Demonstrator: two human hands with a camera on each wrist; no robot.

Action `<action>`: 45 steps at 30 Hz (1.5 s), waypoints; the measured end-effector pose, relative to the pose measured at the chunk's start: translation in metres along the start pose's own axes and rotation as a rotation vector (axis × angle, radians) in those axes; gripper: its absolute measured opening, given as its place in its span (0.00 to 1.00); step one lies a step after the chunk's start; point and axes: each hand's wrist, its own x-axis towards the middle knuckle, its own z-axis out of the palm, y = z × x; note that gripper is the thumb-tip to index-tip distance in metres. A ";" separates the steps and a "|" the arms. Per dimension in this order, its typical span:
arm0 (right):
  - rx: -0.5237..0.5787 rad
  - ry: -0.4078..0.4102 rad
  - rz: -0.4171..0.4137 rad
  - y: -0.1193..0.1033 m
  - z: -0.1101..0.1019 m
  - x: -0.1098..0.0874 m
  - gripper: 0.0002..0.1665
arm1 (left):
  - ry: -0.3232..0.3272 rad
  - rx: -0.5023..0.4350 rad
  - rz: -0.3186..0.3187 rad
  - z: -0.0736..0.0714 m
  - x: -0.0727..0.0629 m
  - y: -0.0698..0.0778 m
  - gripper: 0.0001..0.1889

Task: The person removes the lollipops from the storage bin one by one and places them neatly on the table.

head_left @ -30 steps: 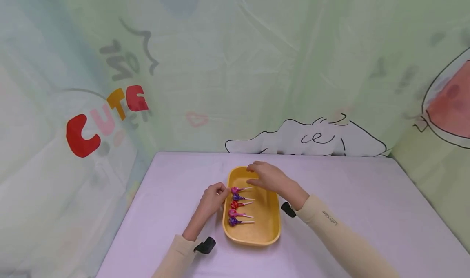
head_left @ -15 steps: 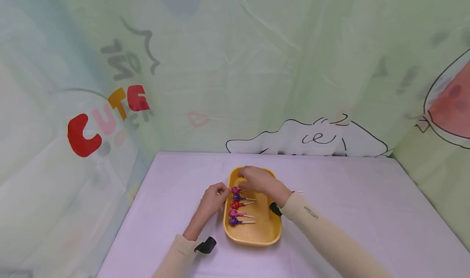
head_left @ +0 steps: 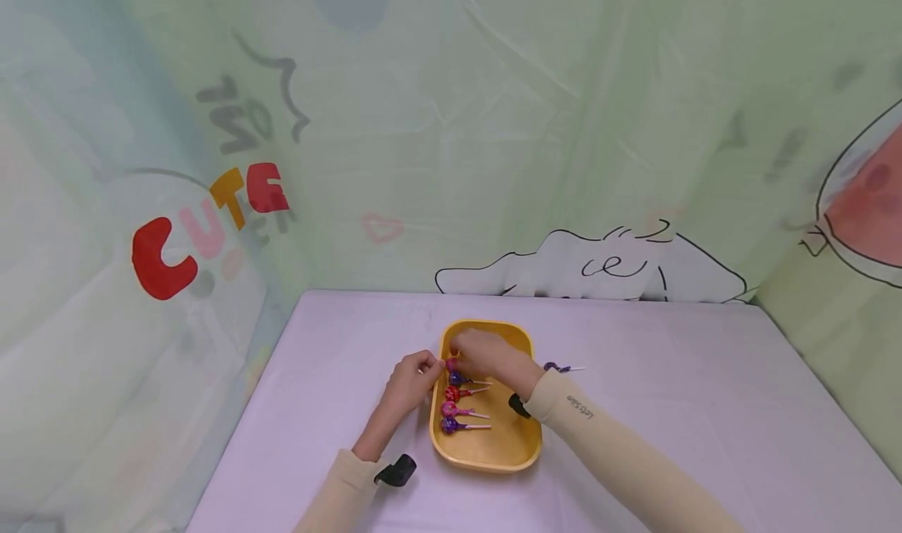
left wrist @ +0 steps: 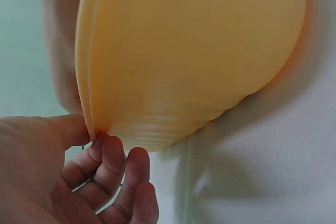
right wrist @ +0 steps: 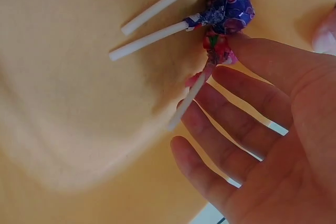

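yellow tray [head_left: 500,443]: oblong, upright | far pink lollipop [right wrist: 219,51]: wrapped, white-sticked, inside tray, head near left wall

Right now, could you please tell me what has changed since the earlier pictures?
The right hand has moved left and slightly down in the head view, reaching the farthest pink lollipop; whether it grips firmly is unclear. Its shift uncovered a purple lollipop beside the yellow tray. The left hand still pinches the tray's rim; the other four lollipops stay in their row.

The tray [left wrist: 199,51] is smooth plastic, lollipop wrappers [right wrist: 231,11] glossy, the tablecloth [head_left: 705,376] seemingly matt.
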 end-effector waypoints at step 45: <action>0.012 -0.021 -0.005 -0.001 -0.013 -0.015 0.07 | 0.005 -0.017 -0.026 0.001 0.001 -0.001 0.12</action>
